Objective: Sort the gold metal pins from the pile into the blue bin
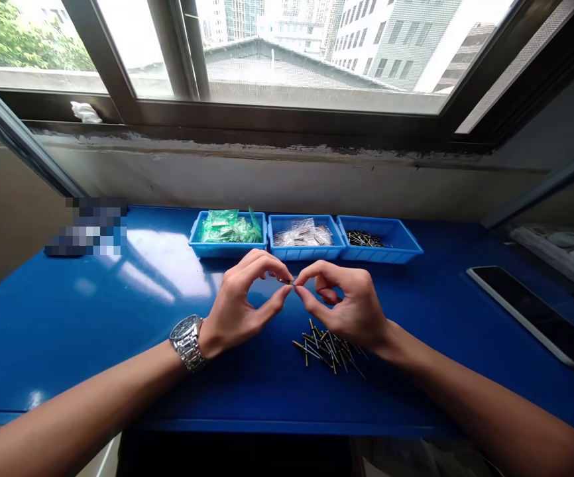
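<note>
while three bins (307,253) are edging the tabletop (93,324) at twelve o'clock, left hand (244,298) and right hand (349,298) are pinching one rivet (289,283).

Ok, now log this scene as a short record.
Left hand: pinching a tiny piece
Right hand: fingertips at the same piece
Left bin: green packets
Middle bin: clear packets
Right bin: dark pins
Loose pile: pins, partly under right hand
Left wrist: watch
Table's right side: dark-screened phone
</note>
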